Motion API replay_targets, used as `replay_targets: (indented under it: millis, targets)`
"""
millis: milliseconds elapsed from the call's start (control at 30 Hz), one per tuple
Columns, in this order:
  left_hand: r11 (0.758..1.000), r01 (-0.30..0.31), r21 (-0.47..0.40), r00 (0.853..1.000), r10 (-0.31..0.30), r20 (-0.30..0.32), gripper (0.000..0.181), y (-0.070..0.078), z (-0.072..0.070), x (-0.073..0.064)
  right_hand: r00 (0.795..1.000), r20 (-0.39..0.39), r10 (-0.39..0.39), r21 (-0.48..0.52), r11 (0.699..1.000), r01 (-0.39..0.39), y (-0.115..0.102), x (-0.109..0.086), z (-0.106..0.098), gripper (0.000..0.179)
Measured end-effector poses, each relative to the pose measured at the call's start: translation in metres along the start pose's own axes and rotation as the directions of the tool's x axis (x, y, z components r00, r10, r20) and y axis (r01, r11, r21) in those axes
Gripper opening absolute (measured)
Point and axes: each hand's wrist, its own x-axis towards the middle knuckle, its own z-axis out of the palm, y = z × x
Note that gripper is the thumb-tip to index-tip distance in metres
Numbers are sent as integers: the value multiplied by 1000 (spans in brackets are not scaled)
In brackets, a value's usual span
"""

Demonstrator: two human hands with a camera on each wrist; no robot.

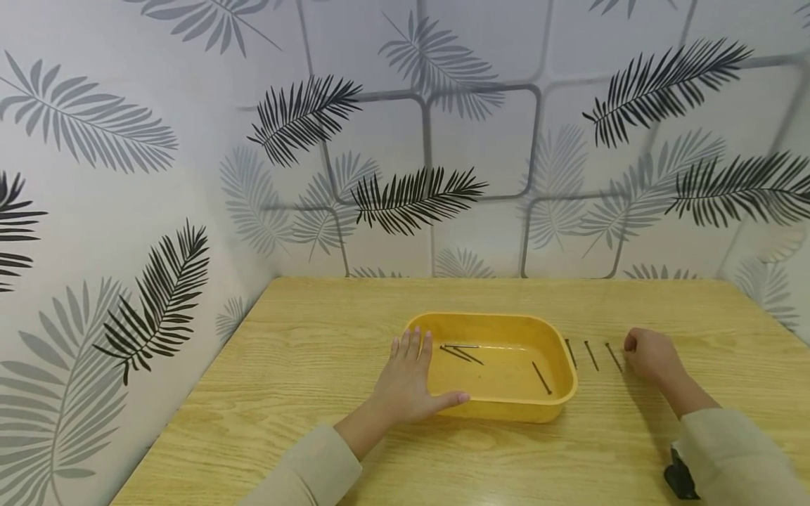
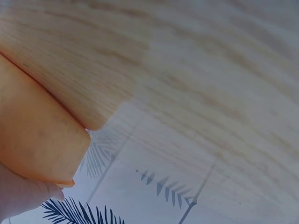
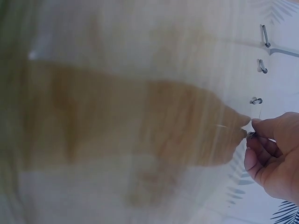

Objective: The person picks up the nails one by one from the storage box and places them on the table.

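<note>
My left hand [image 1: 405,383] lies with straight, spread fingers along the left side of a yellow plastic tray [image 1: 506,404], its thumb on the near rim. In the left wrist view, part of that hand shows at the edge of the tray [image 2: 42,130]. Inside the tray lie several dark nails, including one nail [image 1: 542,378] at the right end. My right hand [image 1: 654,357] is low over the table, right of the tray. In the right wrist view its thumb and fingertips pinch a nail [image 3: 251,135], with only the head showing.
Three nails lie in a row between the tray and my right hand, the middle nail [image 1: 591,355] slightly slanted. The light wooden table [image 1: 285,393] meets a wall [image 1: 386,246] with a leaf pattern at the back. A dark object [image 1: 680,478] shows under the right sleeve.
</note>
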Motion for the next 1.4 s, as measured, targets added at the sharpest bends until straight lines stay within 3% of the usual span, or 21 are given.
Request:
replay_targets:
  millis: [533, 1267, 1400]
  targets:
    - [1000, -1, 3, 1000, 1, -7, 105, -1, 1, 1, 996, 82, 30, 2, 1000, -30, 1, 2, -1, 5]
    - [1000, 11, 9, 1000, -11, 3, 102, 1, -1, 0, 997, 81, 9, 1, 1000, -9, 0, 1, -4, 6]
    - [1000, 9, 8, 1000, -9, 3, 102, 1, -1, 0, 999, 44, 21, 10, 1000, -21, -3, 1, -7, 11]
